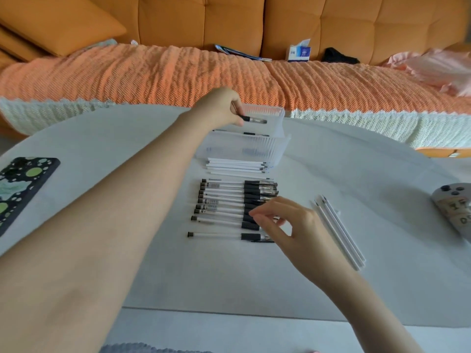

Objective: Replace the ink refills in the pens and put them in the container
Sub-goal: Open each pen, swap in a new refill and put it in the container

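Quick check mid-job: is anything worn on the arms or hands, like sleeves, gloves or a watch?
The left hand and right hand are bare: no gloves, no watch or bracelet at either wrist, no rings that I can make out, and no sleeve enters the view.

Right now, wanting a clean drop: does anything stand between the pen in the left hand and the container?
Nothing visible does: the left hand holds the pen right over the clear container, whose top is open.
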A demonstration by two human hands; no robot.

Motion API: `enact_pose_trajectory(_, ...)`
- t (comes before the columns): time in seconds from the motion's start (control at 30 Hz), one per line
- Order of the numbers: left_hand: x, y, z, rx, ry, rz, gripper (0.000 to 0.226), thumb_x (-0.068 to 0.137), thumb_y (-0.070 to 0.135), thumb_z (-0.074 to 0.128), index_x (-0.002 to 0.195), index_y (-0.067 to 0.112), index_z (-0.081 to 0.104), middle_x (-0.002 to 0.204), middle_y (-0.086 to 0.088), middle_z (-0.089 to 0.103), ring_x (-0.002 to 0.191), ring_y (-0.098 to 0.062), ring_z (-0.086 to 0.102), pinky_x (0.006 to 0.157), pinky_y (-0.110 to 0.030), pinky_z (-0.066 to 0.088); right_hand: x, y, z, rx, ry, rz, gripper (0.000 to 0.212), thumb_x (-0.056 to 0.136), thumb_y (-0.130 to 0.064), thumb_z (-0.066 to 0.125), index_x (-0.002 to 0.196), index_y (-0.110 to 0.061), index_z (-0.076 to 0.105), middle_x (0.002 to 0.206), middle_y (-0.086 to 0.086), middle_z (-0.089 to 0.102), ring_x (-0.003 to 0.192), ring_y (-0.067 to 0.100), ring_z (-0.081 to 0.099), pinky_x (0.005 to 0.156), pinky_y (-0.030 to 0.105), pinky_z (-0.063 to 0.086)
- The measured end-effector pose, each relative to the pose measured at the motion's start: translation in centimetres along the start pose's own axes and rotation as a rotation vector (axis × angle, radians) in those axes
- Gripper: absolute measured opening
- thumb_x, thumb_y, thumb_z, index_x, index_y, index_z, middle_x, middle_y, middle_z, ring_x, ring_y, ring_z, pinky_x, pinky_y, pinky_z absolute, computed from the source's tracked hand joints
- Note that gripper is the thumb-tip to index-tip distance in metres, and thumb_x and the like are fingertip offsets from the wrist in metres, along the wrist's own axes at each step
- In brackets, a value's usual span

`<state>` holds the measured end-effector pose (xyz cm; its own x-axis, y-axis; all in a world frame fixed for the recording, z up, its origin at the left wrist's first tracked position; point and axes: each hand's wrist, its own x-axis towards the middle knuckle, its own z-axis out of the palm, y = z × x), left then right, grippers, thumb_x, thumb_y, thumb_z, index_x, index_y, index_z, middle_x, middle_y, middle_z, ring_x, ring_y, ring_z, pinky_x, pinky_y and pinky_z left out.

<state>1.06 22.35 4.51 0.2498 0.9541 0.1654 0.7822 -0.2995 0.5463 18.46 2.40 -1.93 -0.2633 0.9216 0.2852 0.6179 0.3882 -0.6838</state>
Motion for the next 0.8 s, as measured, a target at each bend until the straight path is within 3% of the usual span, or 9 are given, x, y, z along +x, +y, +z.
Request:
enact_pose_trajectory(0.07, 1.2, -0.7, 1.5, 0.029, -0.062, -0.017, 0.018, 0.078, 0.016, 0.075, 0.094, 0.014, 0.068, 0.091, 0.001, 0.064, 0.088, -0.016, 0.059, 0.068, -0.024, 0.044, 0.0, 0.1, -0.1, -0.001, -0.009, -0.009, 0.014, 0.091, -0.024, 0.056, 0.091, -0.024, 0.07, 0.087, -0.017, 0.062, 0.083, 0.001, 0.057, 0.07, 0.019, 0.046)
enact_pose_trajectory(0.2, 2.4, -1.8, 2.6, 0.053, -0.123, -0.054, 0.016, 0.079, 0.02, 0.075, 0.092, 0.012, 0.07, 0.094, -0.005, 0.067, 0.088, -0.019, 0.061, 0.079, -0.03, 0.048, 0.1, 0.2, -0.3, -0.004, -0.027, -0.005, 0.012, 0.091, -0.02, 0.059, 0.092, -0.025, 0.07, 0.086, -0.018, 0.061, 0.081, -0.002, 0.055, 0.071, 0.017, 0.045)
enact_pose_trajectory(0.43, 1.1, -0.2, 1.1, 0.004, -0.03, 0.027, 0.014, 0.086, 0.023, 0.066, 0.096, 0.015, 0.071, 0.099, 0.0, 0.066, 0.098, -0.015, 0.059, 0.088, -0.034, 0.048, 0.2, 0.5, -0.6, -0.005, -0.021, 0.003, 0.013, 0.09, -0.019, 0.059, 0.093, -0.024, 0.071, 0.087, -0.017, 0.062, 0.083, 0.001, 0.057, 0.072, 0.015, 0.045)
enact_pose_trajectory(0.63, -6.1, 1.5, 0.7, -0.069, 0.012, 0.159, 0.011, 0.088, 0.025, 0.064, 0.095, 0.021, 0.07, 0.094, 0.01, 0.067, 0.082, 0.003, 0.057, 0.085, -0.022, 0.045, 0.2, 0.9, -1.1, -0.05, -0.017, 0.021, 0.013, 0.089, -0.017, 0.06, 0.091, -0.024, 0.071, 0.084, -0.02, 0.062, 0.083, 0.0, 0.057, 0.071, 0.013, 0.043)
enact_pose_trajectory(0.8, -14.1, 1.5, 2.2, -0.064, -0.152, 0.211, 0.012, 0.086, 0.035, 0.064, 0.092, 0.029, 0.07, 0.086, 0.019, 0.066, 0.073, 0.01, 0.055, 0.068, -0.008, 0.041, 0.1, 1.7, -1.5, -0.122, -0.023, 0.012, 0.014, 0.088, -0.018, 0.06, 0.092, -0.026, 0.071, 0.084, -0.018, 0.062, 0.08, 0.002, 0.057, 0.068, 0.02, 0.045)
